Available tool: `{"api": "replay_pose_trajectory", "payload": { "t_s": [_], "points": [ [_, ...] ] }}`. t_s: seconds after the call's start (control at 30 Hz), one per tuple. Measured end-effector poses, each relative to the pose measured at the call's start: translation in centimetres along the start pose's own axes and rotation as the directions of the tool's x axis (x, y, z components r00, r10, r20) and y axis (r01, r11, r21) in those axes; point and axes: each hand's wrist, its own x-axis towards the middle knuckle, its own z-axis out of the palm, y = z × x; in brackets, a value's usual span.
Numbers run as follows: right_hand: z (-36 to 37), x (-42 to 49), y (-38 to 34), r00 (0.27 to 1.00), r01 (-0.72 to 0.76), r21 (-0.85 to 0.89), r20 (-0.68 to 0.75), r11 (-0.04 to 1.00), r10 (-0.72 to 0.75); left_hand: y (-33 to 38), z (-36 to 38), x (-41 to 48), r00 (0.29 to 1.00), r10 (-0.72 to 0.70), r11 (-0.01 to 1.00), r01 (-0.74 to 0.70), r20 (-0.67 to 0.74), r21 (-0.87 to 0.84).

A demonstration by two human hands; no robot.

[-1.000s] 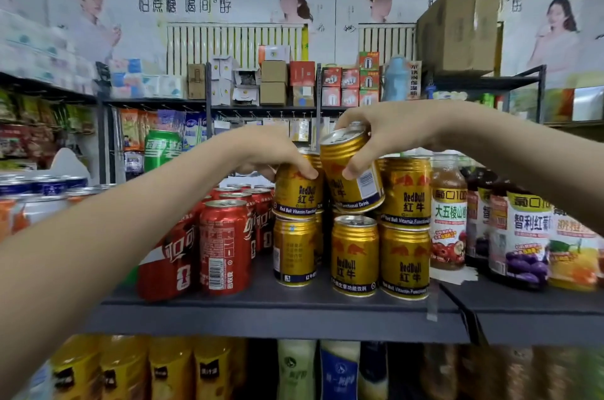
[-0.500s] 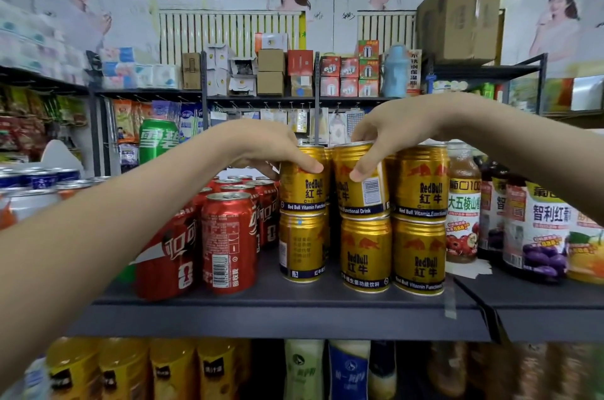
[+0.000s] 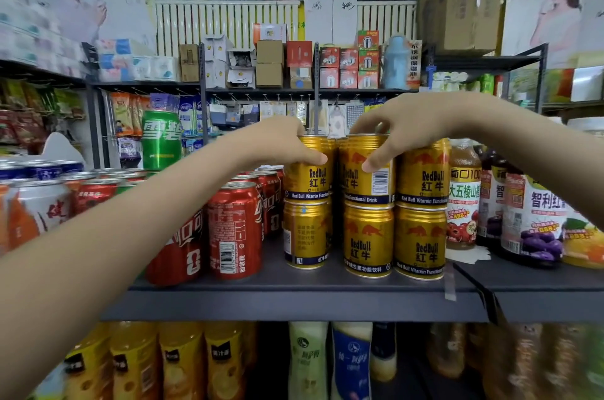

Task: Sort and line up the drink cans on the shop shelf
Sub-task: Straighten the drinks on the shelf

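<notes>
Gold Red Bull cans stand two high in three stacks on the dark grey shelf (image 3: 294,298). My left hand (image 3: 277,144) grips the top can of the left stack (image 3: 310,180), thumb across its front. My right hand (image 3: 398,128) grips the top can of the middle stack (image 3: 366,183), which sits upright on the can below it (image 3: 367,241). The right stack (image 3: 421,210) stands beside it, untouched. Red cola cans (image 3: 233,229) fill the shelf to the left of the gold cans.
A green can (image 3: 161,138) stands on top of the cans at the back left. White and blue cans (image 3: 36,203) crowd the far left. Juice bottles (image 3: 464,193) and jars (image 3: 536,219) stand right of the gold cans. Bottles fill the shelf below.
One second ago my right hand held the middle top can tilted in the air. It has come down upright onto the middle stack. My left hand has stayed on its can.
</notes>
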Motion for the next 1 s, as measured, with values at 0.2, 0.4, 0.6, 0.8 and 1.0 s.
{"api": "replay_pose_trajectory", "payload": {
  "t_s": [0.2, 0.4, 0.6, 0.8, 1.0],
  "points": [
    [1.3, -1.5, -1.4, 0.977, 0.029, -0.095, -0.208, 0.995, -0.049, 0.8, 2.1, -1.3, 0.974, 0.148, 0.961, -0.099, -0.173, 0.26],
    [2.5, -3.0, -1.9, 0.956, 0.007, -0.088, -0.292, 0.996, -0.033, 0.9, 3.0, -2.2, 0.956, 0.16, 0.945, -0.076, -0.248, 0.318],
    [5.3, -5.0, -3.9, 0.81, 0.128, -0.004, -0.576, 0.992, -0.107, 0.5, 2.5, -6.1, 0.865, 0.208, 0.964, -0.102, -0.457, 0.246],
    [11.5, -6.6, -10.2, 0.717, 0.378, 0.308, -0.694, 0.873, -0.066, -2.9, 5.3, -13.3, 0.695, 0.1, 0.995, -0.071, -0.712, 0.071],
    [17.6, -6.4, -17.2, 0.759, 0.407, 0.689, -0.621, 0.6, 0.198, -7.8, 11.1, -19.8, 0.579, -0.259, 0.962, 0.078, -0.773, -0.263]
  ]
}}
